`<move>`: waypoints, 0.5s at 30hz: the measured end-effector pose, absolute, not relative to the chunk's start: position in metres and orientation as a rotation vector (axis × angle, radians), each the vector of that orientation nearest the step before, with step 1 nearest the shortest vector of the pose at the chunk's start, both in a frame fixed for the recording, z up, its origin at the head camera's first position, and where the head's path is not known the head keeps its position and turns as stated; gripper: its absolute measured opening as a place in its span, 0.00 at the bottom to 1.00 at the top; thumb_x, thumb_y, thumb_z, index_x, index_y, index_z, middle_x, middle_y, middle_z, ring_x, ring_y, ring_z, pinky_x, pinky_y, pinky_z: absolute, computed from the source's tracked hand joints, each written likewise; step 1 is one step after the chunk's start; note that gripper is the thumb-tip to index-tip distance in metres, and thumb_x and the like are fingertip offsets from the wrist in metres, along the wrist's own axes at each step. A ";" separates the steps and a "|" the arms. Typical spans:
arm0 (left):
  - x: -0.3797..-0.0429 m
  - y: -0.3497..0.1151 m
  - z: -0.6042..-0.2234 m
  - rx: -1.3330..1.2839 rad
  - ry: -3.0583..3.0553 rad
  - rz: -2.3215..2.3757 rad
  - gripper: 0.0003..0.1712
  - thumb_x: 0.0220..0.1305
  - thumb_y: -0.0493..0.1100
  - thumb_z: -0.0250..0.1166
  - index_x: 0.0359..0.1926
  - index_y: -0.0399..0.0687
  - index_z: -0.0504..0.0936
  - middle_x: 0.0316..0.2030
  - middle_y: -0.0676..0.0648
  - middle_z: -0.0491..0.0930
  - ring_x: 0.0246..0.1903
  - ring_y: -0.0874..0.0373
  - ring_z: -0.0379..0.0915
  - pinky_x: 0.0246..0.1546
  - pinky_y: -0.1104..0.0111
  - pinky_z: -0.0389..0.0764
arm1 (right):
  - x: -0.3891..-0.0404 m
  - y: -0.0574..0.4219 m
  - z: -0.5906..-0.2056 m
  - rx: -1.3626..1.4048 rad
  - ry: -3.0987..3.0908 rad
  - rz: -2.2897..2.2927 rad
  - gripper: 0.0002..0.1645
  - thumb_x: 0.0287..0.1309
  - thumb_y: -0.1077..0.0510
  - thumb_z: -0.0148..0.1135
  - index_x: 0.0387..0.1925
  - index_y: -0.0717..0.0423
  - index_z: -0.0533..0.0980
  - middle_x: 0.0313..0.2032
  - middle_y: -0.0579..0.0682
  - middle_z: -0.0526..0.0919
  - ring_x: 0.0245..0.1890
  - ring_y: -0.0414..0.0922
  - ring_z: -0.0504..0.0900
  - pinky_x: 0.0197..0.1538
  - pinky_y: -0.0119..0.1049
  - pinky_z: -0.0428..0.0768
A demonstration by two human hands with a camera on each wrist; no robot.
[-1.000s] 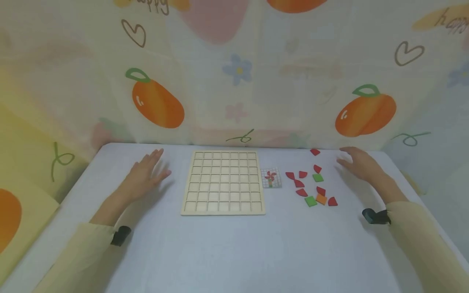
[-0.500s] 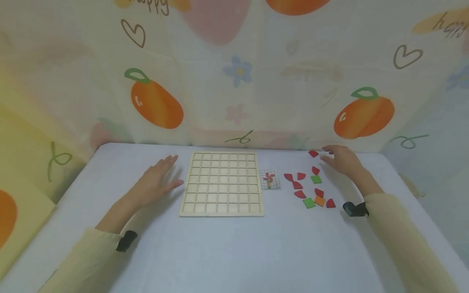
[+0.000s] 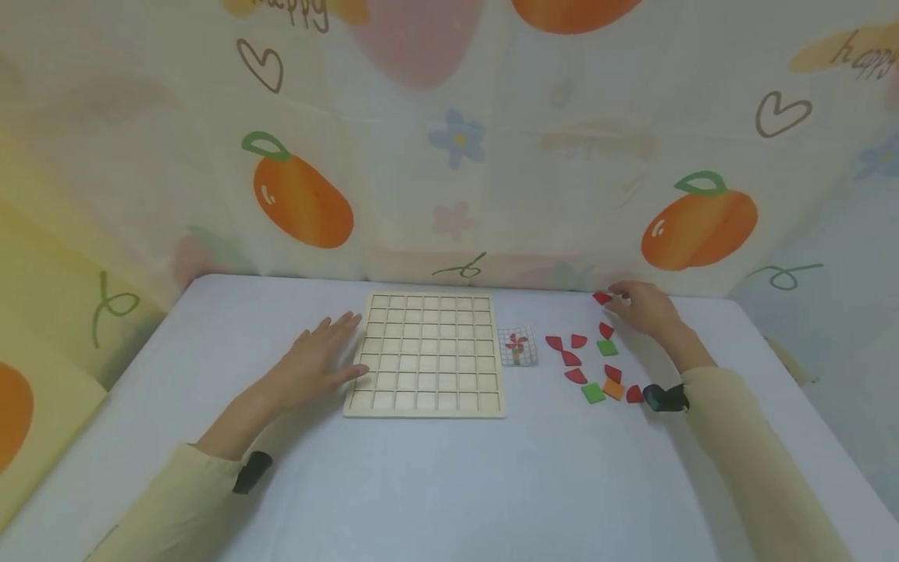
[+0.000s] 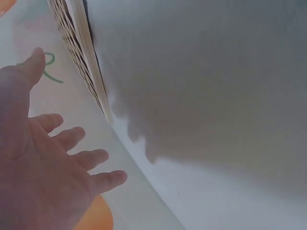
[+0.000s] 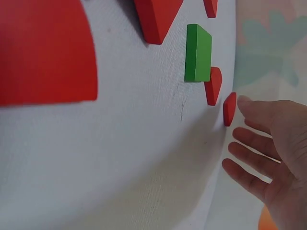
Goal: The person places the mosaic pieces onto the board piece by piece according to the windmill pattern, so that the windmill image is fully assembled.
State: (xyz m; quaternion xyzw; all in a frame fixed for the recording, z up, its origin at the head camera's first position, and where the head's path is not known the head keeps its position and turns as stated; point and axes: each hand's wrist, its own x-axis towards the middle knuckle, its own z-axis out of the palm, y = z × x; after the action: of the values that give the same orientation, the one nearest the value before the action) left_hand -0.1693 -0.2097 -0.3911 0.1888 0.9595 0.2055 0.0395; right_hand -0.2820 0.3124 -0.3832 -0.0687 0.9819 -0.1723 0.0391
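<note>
My left hand (image 3: 319,363) is at the left edge of a pale wooden grid board (image 3: 428,363), thumb and fingertips overlapping its rim in the head view. Its fingers (image 4: 98,158) are spread in the left wrist view, holding nothing. At the back right, my right hand (image 3: 644,308) reaches to the farthest red quarter-round piece (image 3: 600,297). In the right wrist view the thumb tip lies right beside that red piece (image 5: 230,109), while the other fingers (image 5: 252,158) extend loosely. The piece lies flat on the table.
Several red pieces (image 3: 571,358), two green squares (image 3: 593,393) and an orange square (image 3: 613,389) lie scattered right of the board. Between them and the board lies a small pattern card (image 3: 518,353) with a red pinwheel-like figure. A printed curtain (image 3: 534,195) hangs behind the white table.
My left hand has moved right and slightly toward me, to the board's left edge. My right hand has moved left to the farthest red piece.
</note>
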 end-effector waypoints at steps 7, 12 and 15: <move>-0.160 -0.198 -0.393 0.600 2.942 0.639 0.48 0.66 0.59 0.62 0.76 0.40 0.52 0.75 0.37 0.51 0.71 0.30 0.44 0.65 0.34 0.47 | -0.285 0.304 -0.384 -0.206 2.995 -0.563 0.24 0.65 0.61 0.60 0.59 0.70 0.72 0.54 0.69 0.76 0.55 0.65 0.72 0.58 0.59 0.72; -0.154 -0.192 -0.396 0.616 2.913 0.622 0.49 0.65 0.61 0.62 0.76 0.41 0.51 0.75 0.38 0.49 0.72 0.31 0.42 0.66 0.35 0.45 | -0.286 0.300 -0.385 -0.178 2.988 -0.539 0.23 0.65 0.61 0.61 0.57 0.71 0.73 0.49 0.68 0.77 0.50 0.63 0.74 0.56 0.58 0.74; -0.150 -0.190 -0.397 0.614 2.889 0.596 0.51 0.64 0.62 0.62 0.76 0.43 0.51 0.76 0.38 0.47 0.73 0.31 0.40 0.66 0.34 0.43 | -0.287 0.298 -0.386 -0.162 2.997 -0.526 0.23 0.64 0.61 0.62 0.57 0.71 0.73 0.49 0.68 0.78 0.49 0.62 0.74 0.56 0.58 0.74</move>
State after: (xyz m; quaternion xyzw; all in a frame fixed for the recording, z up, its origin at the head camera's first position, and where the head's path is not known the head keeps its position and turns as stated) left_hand -0.1504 -0.1900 -0.3967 0.2035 0.9568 0.1975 0.0644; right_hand -0.2874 0.2983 -0.3857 -0.0530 0.9825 -0.1724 0.0473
